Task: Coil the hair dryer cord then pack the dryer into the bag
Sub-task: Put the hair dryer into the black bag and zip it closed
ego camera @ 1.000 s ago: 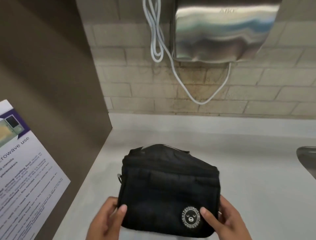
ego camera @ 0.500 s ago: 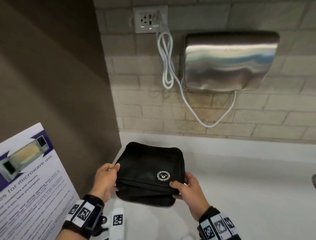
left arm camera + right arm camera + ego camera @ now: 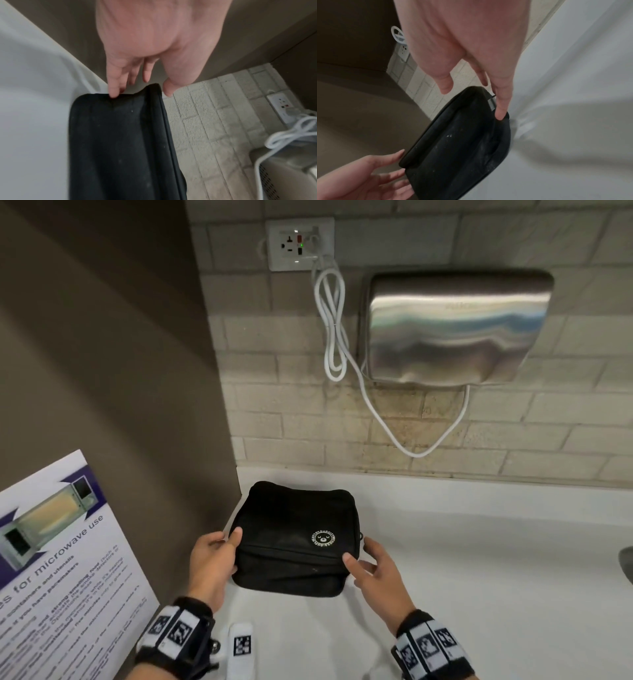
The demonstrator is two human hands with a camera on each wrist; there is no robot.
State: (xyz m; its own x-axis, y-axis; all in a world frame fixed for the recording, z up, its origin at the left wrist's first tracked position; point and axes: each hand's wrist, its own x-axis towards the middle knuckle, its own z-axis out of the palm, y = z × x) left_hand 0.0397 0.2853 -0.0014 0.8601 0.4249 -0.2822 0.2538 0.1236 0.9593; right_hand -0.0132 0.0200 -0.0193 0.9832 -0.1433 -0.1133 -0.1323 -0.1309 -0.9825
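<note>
Up against the back corner of the white countertop (image 3: 479,559) sits the black bag (image 3: 291,539), its left edge almost against the brown side panel (image 3: 120,371) and its far edge just short of the low white ledge under the brick-tile wall (image 3: 513,440), so there's next to no room on that side, while to the right the counter runs broad and bare toward a dark rim (image 3: 626,563) at the frame's edge; the bag is closed and lying flat, round white logo (image 3: 323,539) facing up, and whether the hair dryer is inside cannot be told, it simply isn't on show; now the left hand (image 3: 212,563) is at the bag's near-left corner, thumb laid over the top edge, fingers straight and only lightly touching the side, and the left wrist view confirms it, one fingertip (image 3: 113,93) on the fabric, the rest spread loose; the right hand (image 3: 376,573) mirrors it at the near-right corner, thumb resting on the front edge below the logo, fingers extended along the right side by the small strap loop (image 3: 361,535), relaxed, not gripping; both wrists wear black bands with printed markers; up on the wall a steel hand dryer (image 3: 455,326) hangs well above the bag, its white cord (image 3: 334,337) looped and plugged into the wall socket (image 3: 300,244); bottom left, a microwave-use poster (image 3: 58,559) leans on the brown panel
</note>
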